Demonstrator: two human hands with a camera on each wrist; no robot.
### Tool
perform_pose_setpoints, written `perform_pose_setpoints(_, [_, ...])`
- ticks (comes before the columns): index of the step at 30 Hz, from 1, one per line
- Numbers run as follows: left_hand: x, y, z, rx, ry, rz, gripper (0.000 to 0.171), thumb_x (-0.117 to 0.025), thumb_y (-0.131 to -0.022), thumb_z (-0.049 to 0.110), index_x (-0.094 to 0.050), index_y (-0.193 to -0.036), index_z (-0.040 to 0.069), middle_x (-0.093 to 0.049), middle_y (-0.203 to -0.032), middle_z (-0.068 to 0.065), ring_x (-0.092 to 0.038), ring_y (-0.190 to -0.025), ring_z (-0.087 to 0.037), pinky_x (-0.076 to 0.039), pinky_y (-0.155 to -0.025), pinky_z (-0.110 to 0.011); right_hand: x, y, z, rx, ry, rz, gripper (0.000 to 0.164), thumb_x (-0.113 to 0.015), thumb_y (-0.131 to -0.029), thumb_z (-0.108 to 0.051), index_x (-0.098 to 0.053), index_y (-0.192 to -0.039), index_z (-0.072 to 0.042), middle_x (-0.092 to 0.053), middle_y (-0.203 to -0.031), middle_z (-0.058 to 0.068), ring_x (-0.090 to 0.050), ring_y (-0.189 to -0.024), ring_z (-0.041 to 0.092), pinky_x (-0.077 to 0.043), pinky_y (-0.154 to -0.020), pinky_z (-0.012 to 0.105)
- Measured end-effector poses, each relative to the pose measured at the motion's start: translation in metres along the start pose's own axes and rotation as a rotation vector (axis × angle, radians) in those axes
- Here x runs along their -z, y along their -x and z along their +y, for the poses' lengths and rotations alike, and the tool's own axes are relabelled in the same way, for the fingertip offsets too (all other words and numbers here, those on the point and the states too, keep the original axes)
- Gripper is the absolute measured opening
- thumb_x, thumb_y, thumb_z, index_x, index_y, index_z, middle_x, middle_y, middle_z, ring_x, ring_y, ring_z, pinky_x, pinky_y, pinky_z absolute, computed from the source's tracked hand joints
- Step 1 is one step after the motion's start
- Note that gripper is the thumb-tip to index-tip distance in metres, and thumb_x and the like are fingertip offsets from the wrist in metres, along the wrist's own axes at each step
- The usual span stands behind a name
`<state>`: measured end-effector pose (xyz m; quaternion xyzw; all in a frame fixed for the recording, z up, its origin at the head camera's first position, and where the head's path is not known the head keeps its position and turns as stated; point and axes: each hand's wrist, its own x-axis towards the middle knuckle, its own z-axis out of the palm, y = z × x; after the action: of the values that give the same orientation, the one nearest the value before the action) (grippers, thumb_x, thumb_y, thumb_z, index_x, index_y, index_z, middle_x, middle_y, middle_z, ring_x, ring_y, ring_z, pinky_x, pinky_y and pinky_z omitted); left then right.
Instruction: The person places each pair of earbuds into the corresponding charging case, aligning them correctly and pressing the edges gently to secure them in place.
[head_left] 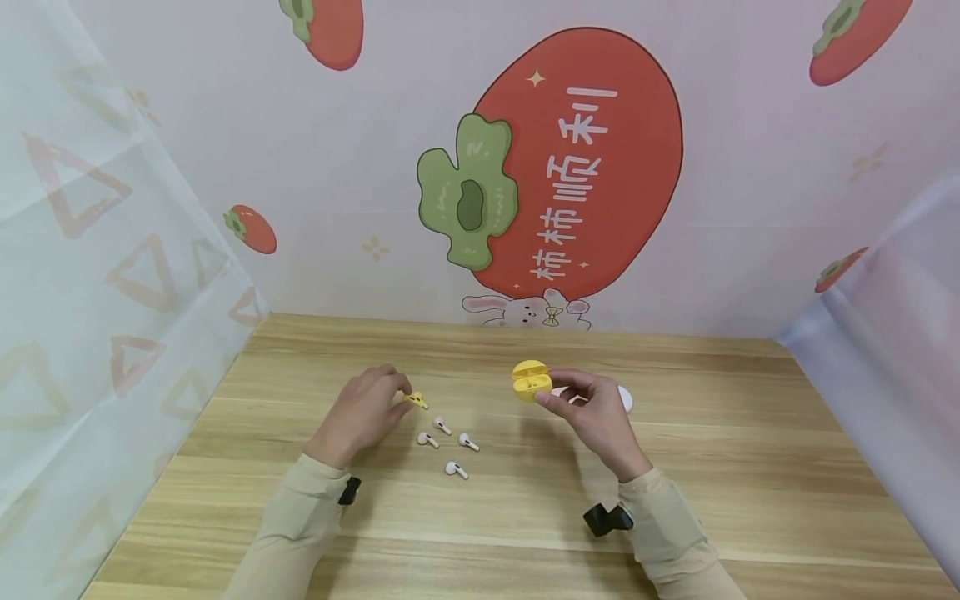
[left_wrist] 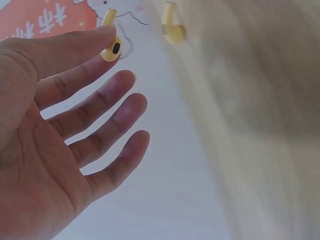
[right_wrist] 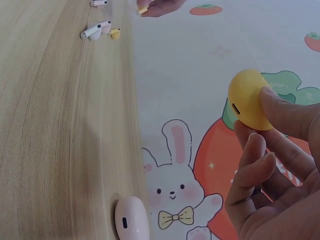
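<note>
Between thumb and index finger, my left hand [head_left: 367,412] pinches a yellow earbud [left_wrist: 111,47], its other fingers spread apart. A second yellow earbud [left_wrist: 173,30] lies on the table close by. My right hand [head_left: 596,412] holds a yellow earbud case [head_left: 532,383] above the table, its lid raised. The right wrist view shows the case's rounded outside with a dark slot. Two pinkish earbuds [head_left: 442,426] and two white earbuds [head_left: 456,470] lie on the wood between the hands.
Behind the right hand a pink case [right_wrist: 132,219] and a white case [head_left: 626,399] sit on the wooden table [head_left: 487,542], partly hidden in the head view. A printed cloth backdrop [head_left: 360,167] rises along the table's back edge, with cloth on both sides.
</note>
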<state>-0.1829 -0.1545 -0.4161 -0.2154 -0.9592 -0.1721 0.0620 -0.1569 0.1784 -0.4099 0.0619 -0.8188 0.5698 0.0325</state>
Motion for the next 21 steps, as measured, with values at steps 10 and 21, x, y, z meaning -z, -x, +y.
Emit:
perform_pose_setpoints(10, [0.010, -0.007, 0.025, -0.079, 0.000, 0.083, 0.014, -0.080, -0.087, 0.010, -0.072, -0.097, 0.005, -0.069, -0.095, -0.006, -0.066, -0.089, -0.027, -0.053, -0.080, -0.045, 0.001, 0.000, 0.000, 0.001, -0.004, -0.001, 0.033, -0.084, -0.086, -0.019, -0.076, -0.116, -0.008, -0.071, -0.105, 0.007, -0.061, -0.087, 0.026, -0.053, -0.067, 0.025])
perform_pose_setpoints(21, [0.015, -0.014, 0.051, -0.137, 0.056, 0.151, 0.016, -0.081, -0.085, 0.007, -0.072, -0.099, 0.006, -0.071, -0.095, -0.003, -0.067, -0.088, -0.023, -0.053, -0.079, -0.041, 0.000, 0.000, -0.001, 0.006, -0.004, 0.009, 0.031, -0.084, -0.085, -0.016, -0.076, -0.114, -0.008, -0.072, -0.105, 0.006, -0.061, -0.086, 0.025, -0.053, -0.067, 0.025])
